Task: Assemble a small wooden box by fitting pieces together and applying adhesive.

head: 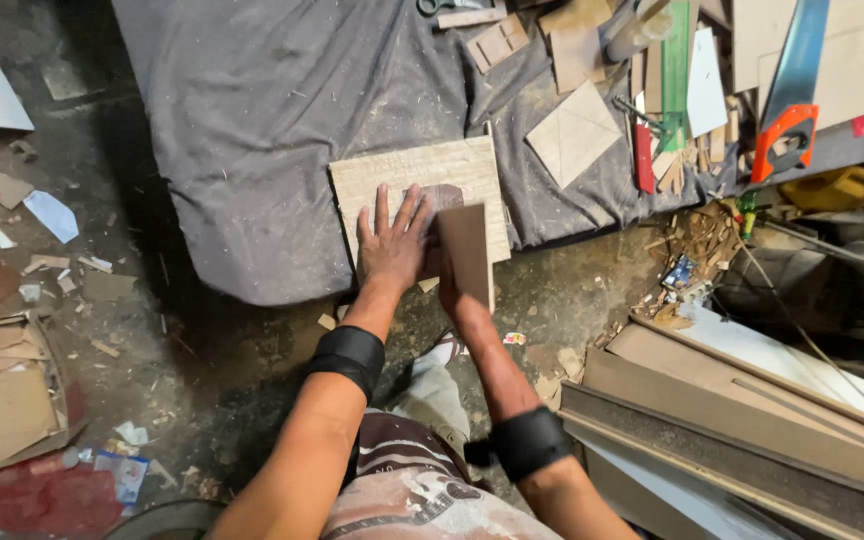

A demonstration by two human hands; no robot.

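Plywood board (422, 190), pale, roughly square and coarse-grained, lies flat at the near edge of a grey cloth (252, 110) that is wrinkled and dusted with sawdust. Left hand (392, 245) is pressed palm-down on the board, fingers spread flat and apart, gripping nothing. Right hand (449, 290) is clamped on the lower edge of a thin brown panel (467, 255), smooth-faced and rectangular, which stands tilted on edge against the board just beside the left hand; the right fingers are largely hidden behind the panel. A darker brown patch shows on the board between the two hands; its nature cannot be told. Both forearms carry black bands near the elbow. Further back on the cloth lie flat offcuts, among them a light square piece (574, 133) marked with diagonal lines, and a handsaw with an orange and black handle (784, 140). Floor (182, 330) is dark and gritty, strewn with wood chips, cardboard scraps and paper. Long flat boards (752, 390) are stacked at the right, well apart from the hands.
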